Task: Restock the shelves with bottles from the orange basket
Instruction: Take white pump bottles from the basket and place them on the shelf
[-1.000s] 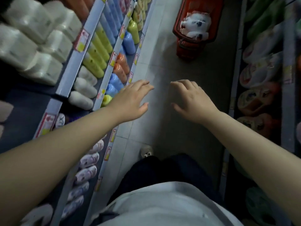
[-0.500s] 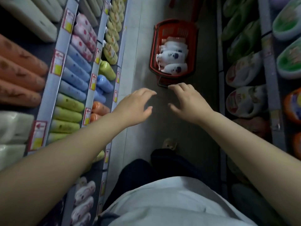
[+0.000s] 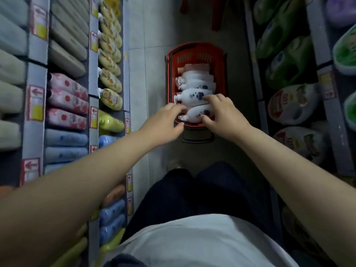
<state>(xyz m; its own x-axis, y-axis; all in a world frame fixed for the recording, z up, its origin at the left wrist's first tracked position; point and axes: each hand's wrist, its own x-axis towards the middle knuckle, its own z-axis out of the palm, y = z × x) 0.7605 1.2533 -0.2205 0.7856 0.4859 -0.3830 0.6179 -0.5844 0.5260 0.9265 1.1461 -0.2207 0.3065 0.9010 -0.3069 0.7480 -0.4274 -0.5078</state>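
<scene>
Orange basket (image 3: pixel 196 53) stands on the aisle floor (image 3: pixel 154 74) between stocked shelves (image 3: pixel 36 78) and detergent jugs (image 3: pixel 289 62), with white bottles (image 3: pixel 194 96) lying inside. Right hand (image 3: pixel 223 114) curls its fingers around the nearest bottle (image 3: pixel 196 112). Left hand (image 3: pixel 165 120) has fingers loosely extended at its cap end; contact is unclear through blur.

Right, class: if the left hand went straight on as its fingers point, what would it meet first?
Probably the nearest white bottle in the orange basket, though depth is unclear.
</scene>
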